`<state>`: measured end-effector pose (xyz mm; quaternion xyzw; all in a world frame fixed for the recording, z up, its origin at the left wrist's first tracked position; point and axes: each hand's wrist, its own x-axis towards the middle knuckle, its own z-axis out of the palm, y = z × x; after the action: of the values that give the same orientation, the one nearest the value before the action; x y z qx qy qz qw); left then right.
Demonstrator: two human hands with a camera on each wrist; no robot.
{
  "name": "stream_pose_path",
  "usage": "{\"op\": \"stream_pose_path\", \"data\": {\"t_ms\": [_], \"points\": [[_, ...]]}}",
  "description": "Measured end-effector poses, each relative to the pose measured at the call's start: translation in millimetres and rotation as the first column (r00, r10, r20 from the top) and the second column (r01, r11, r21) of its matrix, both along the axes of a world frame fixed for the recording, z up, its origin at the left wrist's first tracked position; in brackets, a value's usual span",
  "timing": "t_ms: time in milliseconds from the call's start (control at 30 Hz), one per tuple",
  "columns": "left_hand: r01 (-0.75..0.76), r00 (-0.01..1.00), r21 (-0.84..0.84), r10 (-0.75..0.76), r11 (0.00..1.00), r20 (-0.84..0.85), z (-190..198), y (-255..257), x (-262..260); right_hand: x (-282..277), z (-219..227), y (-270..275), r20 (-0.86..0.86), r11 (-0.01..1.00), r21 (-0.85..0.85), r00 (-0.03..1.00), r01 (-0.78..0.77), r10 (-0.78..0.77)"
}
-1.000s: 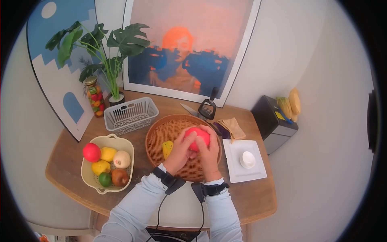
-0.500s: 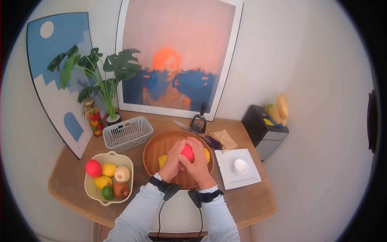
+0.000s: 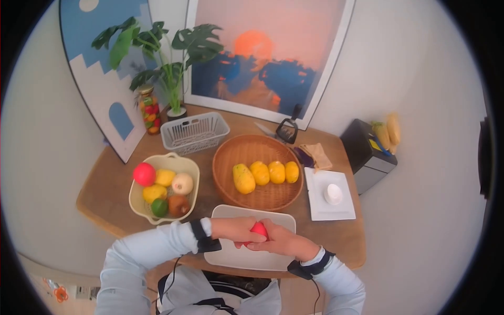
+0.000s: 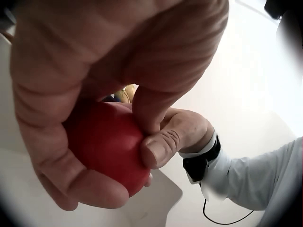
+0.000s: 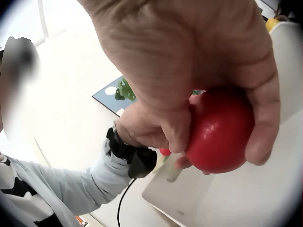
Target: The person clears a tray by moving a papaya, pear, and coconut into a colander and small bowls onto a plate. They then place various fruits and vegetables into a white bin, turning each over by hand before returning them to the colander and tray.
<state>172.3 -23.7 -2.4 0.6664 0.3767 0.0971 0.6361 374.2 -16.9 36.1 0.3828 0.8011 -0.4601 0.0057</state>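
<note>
Head view shows me the red ball (image 3: 259, 230) between the left hand (image 3: 233, 229) and the right hand (image 3: 287, 242), over the middle of the white tray (image 3: 218, 257). This tray lies at the front edge of the worktop (image 3: 336, 247); behind it is the wicker basket (image 3: 231, 195) with yellow fruits (image 3: 276, 171). From my distance I cannot tell whether the ball touches the tray. If the hands push down on the near rim, I judge that the tray could tip there.

In the left wrist view, the left fingers (image 4: 47, 109) curl around the ball, and the right thumb (image 4: 156, 151) presses its side. The surface looks smooth, so I think it could slip if one hand loosens too early.

In the right wrist view, the right fingers (image 5: 265, 118) also bend around the ball. The black cable (image 5: 121, 201) hangs from the left wristband (image 5: 142, 162), near the tray's corner; I suppose it could catch there.
</note>
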Motion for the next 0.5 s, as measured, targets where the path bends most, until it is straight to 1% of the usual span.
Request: {"op": "stream_pose_path", "data": {"t_ms": [33,67,100,133,167,200,300,333,400,433,500], "points": [[-0.018,0.997,-0.027,0.016,0.999,-0.075,-4.6,-4.6,4.4,-3.6,-6.5,0.4,0.087,0.996,-0.081,0.996,0.031,-0.024],[-0.1,0.986,-0.023,0.096,0.995,-0.134,-6.8,-9.2,9.7,-7.8,-11.9,1.5,0.177,0.985,-0.158,0.983,0.07,-0.042],[-0.05,0.967,0.143,0.084,0.988,-0.239,-10.2,-10.4,10.4,-10.3,-19.1,3.3,0.269,0.967,-0.226,0.962,0.116,-0.052],[0.022,0.935,0.295,0.084,0.955,-0.344,-15.6,-8.7,9.5,-6.7,-33.0,9.8,0.295,0.997,-0.08,0.955,0.005,0.019],[0.116,0.891,0.427,0.096,0.897,-0.444,-20.6,-7.4,9.2,2.9,-49.7,19.8,0.328,0.992,0.063,0.941,-0.109,0.082],[0.167,0.862,0.477,0.107,0.863,-0.496,-22.7,-5.3,9.1,10.5,-58.6,25.2,0.366,0.953,0.205,0.92,-0.223,0.137],[0.194,0.916,0.578,0.066,0.793,-0.397,-11.8,-12.7,2.2,18.4,-39.6,13.1,0.13,0.925,0.335,0.981,-0.178,0.141],[0.232,0.879,0.44,0.007,0.868,-0.477,-9.0,-11.6,6.8,13.5,-36.0,8.1,0.179,0.916,0.336,0.97,-0.218,0.165],[0.307,0.848,0.396,-0.06,0.865,-0.527,0.2,-15.2,18.4,1.4,-33.1,-1.4,0.278,0.894,0.334,0.937,-0.3,0.211],[0.344,0.829,0.373,-0.093,0.861,-0.551,2.8,-16.6,23.4,-0.4,-38.0,-1.7,0.268,0.903,0.302,0.936,-0.305,0.226],[0.36,0.829,0.371,-0.111,0.856,-0.548,-5.2,-15.3,30.2,-2.9,-53.8,0.9,0.25,0.92,0.238,0.935,-0.311,0.251]]}}
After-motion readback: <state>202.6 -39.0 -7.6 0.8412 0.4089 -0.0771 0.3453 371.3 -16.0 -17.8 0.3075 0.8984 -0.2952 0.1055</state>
